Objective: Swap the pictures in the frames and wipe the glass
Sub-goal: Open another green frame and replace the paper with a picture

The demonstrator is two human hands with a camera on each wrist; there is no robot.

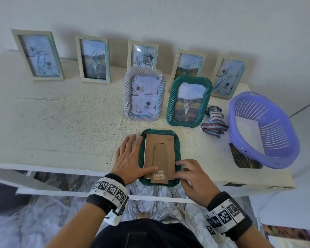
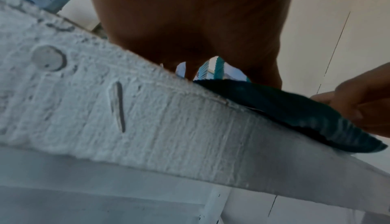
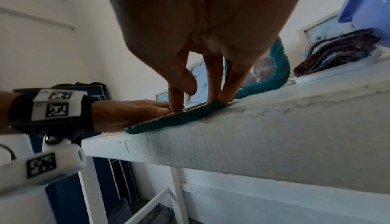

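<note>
While the green frame lies face down at the near edge of the table, the left hand presses it flat-fingered; the right hand, fingertips bent but gripping nothing, works a corner of the backing; pry gently, lest the frame slide off.

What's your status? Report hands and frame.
Left hand flat on face-down green frame. Right hand fingertips pressing its backing board. Cloth, basket apart at right.
</note>
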